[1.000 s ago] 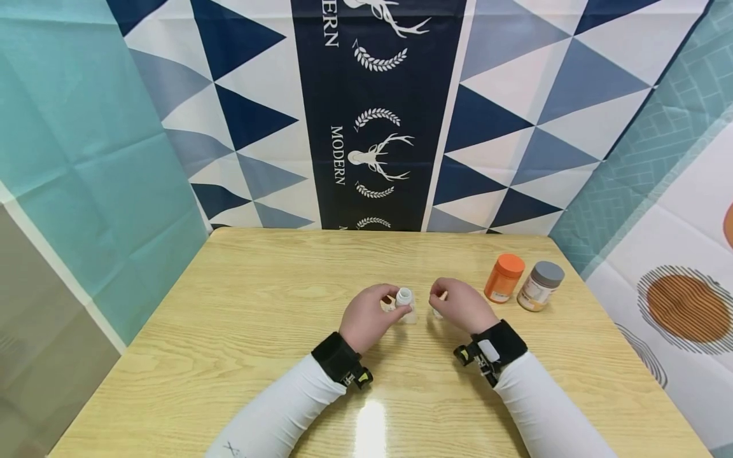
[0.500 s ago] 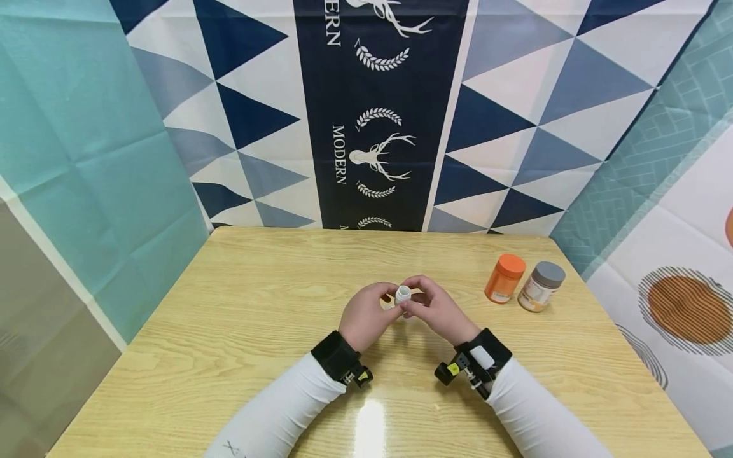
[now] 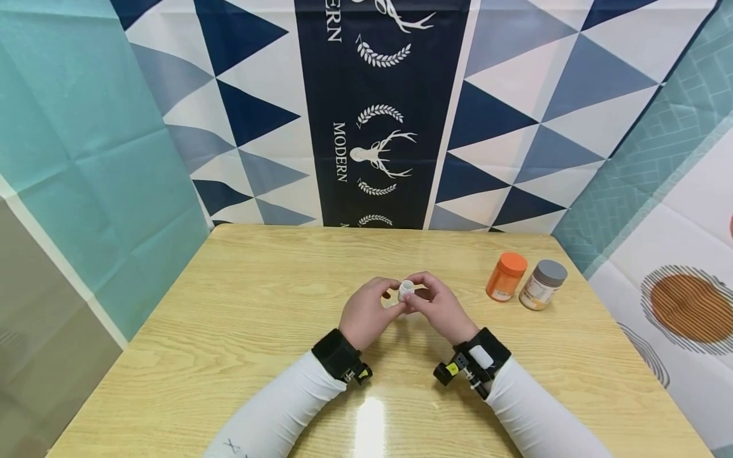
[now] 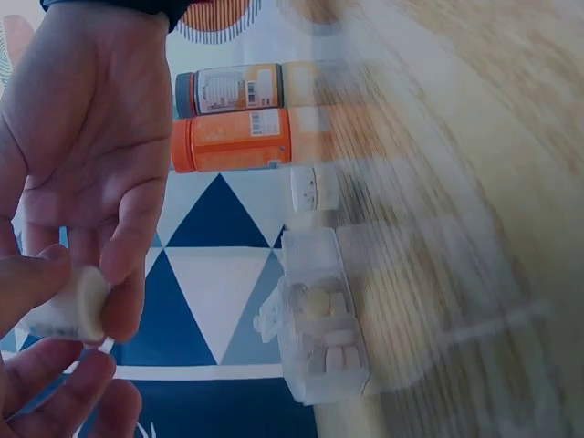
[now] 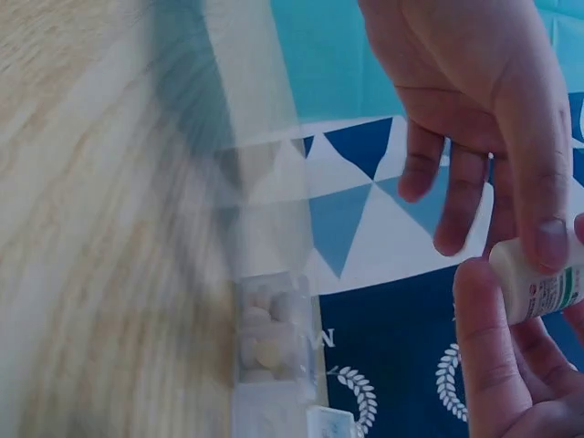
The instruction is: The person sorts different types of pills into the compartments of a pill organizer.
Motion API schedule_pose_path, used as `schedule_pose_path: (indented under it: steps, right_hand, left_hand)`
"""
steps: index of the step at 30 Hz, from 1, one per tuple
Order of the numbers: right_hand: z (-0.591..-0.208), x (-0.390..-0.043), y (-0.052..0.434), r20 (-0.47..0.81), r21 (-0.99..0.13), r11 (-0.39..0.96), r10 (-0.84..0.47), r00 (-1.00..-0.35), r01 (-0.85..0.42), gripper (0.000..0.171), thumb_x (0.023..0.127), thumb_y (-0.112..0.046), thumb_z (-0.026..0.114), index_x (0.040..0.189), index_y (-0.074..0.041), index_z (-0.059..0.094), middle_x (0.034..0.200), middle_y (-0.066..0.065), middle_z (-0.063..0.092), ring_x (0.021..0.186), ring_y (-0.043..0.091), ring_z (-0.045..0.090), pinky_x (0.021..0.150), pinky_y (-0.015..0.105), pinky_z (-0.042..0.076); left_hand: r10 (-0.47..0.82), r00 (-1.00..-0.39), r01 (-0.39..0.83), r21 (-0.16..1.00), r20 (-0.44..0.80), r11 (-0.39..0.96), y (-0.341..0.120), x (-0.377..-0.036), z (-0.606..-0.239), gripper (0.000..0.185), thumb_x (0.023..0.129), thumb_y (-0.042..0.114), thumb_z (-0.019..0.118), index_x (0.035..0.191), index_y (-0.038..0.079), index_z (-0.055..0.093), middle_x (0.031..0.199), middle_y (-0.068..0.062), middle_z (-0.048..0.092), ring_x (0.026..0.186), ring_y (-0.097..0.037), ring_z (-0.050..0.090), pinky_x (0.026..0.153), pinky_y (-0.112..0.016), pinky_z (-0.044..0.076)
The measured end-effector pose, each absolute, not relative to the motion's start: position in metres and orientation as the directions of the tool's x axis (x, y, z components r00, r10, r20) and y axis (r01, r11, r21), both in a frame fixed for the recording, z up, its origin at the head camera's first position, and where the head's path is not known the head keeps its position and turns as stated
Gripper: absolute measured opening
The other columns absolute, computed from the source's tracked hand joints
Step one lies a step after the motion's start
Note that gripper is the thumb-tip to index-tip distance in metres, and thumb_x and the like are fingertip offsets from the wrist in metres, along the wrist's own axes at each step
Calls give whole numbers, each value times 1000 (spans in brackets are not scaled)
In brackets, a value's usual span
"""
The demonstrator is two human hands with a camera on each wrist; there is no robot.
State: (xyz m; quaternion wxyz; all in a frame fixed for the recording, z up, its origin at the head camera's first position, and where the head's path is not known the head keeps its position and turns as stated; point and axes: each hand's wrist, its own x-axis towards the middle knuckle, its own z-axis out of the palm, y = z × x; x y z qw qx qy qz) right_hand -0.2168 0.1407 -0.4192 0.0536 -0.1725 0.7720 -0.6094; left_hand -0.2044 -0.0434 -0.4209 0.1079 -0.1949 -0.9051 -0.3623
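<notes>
The right hand (image 3: 438, 306) has closed in beside the left hand (image 3: 366, 312), both pinching the small white bottle (image 3: 406, 290) above the table (image 3: 240, 305), steadying it near the clear pill box (image 4: 319, 319).

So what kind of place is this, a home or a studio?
Probably a staged recording booth: a wooden table closed in by hung patterned cloths, with a clear pill box and two capped bottles as props.

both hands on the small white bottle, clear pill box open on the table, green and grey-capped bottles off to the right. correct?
Not quite: the bottle beside the grey-capped bottle is orange, as the head view shows. The rest stands: left hand and right hand hold the small white bottle; the pill box lies open.
</notes>
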Motion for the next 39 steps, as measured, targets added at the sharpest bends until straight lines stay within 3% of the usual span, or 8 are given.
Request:
schedule_pose_path:
  steps: [5,9,14,19,24,28,39]
  right_hand:
    - [-421,-222,153,94,-936,296,-312,-945,-191,33,99,-16,63,126,1,54,118,21,55,94,33,64,77,45,57]
    - [-425,-225,166,57,-900,392,-324,-944,-189,31,99,-17,62,125,0,56,118,20,56,99,39,62,74,41,58]
    - [-430,-226,179,22,-831,516,-341,-940,-207,29,98,-20,64,121,-4,59,114,13,61,96,32,63,73,37,56]
    - [-428,-228,187,54,-689,656,-377,-925,-308,25,96,-22,66,117,-9,63,109,5,65,93,20,62,75,36,52]
    - [-424,-231,187,49,-585,716,-436,-898,-380,24,94,-17,68,115,-7,64,104,3,65,89,17,60,77,36,50]
    - [-424,-234,183,39,-506,752,-469,-883,-422,24,93,-17,69,113,-7,65,101,1,65,86,15,58,77,36,49]
    - [-425,-240,172,75,-410,775,-497,-864,-481,23,90,-14,70,111,-7,65,99,4,66,90,18,62,80,41,51]
  left_hand:
    - [334,-889,457,549,314,700,-44,-207,-427,42,89,38,75,122,13,69,123,0,65,106,-16,63,85,-31,53]
    - [431,-855,519,440,290,733,-43,-211,-434,32,89,33,76,115,15,72,121,1,66,111,-17,62,92,-31,51]
    - [537,-807,590,303,244,748,-40,-216,-440,23,91,28,74,111,15,74,120,1,68,109,-16,64,93,-29,50]
    - [584,-798,603,219,150,767,-38,-222,-438,17,92,23,73,107,16,75,113,3,70,101,-12,66,86,-27,52]
    - [594,-794,607,190,126,771,-35,-227,-436,2,91,17,73,92,16,75,90,7,69,75,-7,61,69,-23,49]
    - [614,-778,628,132,131,767,-31,-229,-435,13,92,11,69,80,16,70,76,7,63,63,-7,51,61,-22,45]
    - [651,-750,651,-39,117,758,-28,-228,-433,17,96,3,61,90,16,72,85,4,69,75,-11,65,65,-25,52]
